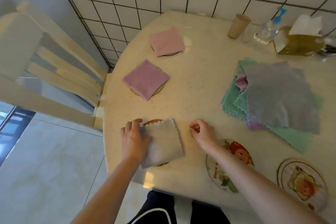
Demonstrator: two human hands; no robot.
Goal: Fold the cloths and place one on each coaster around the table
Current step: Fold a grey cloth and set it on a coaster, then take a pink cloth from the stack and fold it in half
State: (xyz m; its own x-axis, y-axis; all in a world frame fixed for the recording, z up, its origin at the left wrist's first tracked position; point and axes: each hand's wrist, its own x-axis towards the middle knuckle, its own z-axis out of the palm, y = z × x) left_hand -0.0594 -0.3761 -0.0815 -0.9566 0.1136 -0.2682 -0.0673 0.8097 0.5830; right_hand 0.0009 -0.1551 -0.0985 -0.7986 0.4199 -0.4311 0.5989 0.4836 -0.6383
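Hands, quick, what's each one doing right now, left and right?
Left hand: fingers flat, pressing the folded grey cloth down over a coaster; no grip.
Right hand: fingers curled, holding nothing, hovering just right of the cloth.

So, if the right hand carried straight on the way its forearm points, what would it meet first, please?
The right hand points up and left across bare table. The purple folded cloth on its coaster looks the likeliest first contact, though depth is uncertain.
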